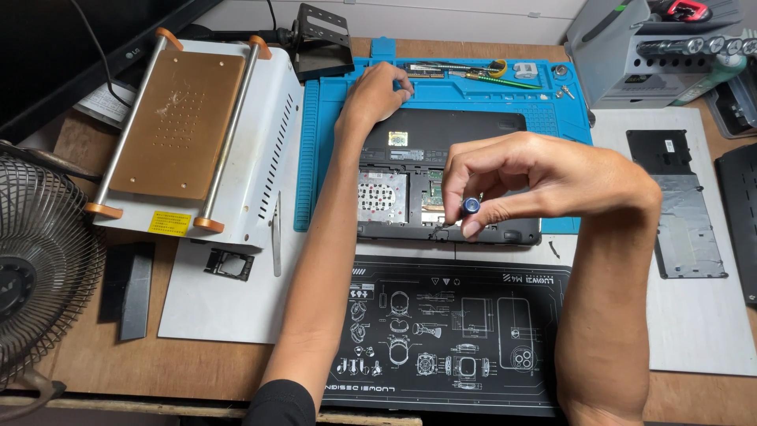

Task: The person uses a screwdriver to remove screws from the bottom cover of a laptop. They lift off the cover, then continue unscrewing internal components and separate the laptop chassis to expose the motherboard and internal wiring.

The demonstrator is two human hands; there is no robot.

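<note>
One laptop [445, 150] is lying open-bottomed on one blue mat [315, 158]. The right hand [536, 177] is pinching one screwdriver [470, 207], grip closed on its cap; the left hand [374, 95] is resting fingers-down on the laptop's far edge, holding nothing.

Screwdriver [470, 207] shaft behind fingers [481, 211]

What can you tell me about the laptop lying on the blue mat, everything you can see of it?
The laptop is black and lies bottom side up on the blue mat, its long edges running left to right. A cover panel is off, baring a silvery perforated plate and a green circuit board in the lower half. A small label sits near its top middle. The left hand rests on its far left corner; the right hand holds a small screwdriver upright, its tip down at the near edge. The casing looks like matte plastic.
</note>
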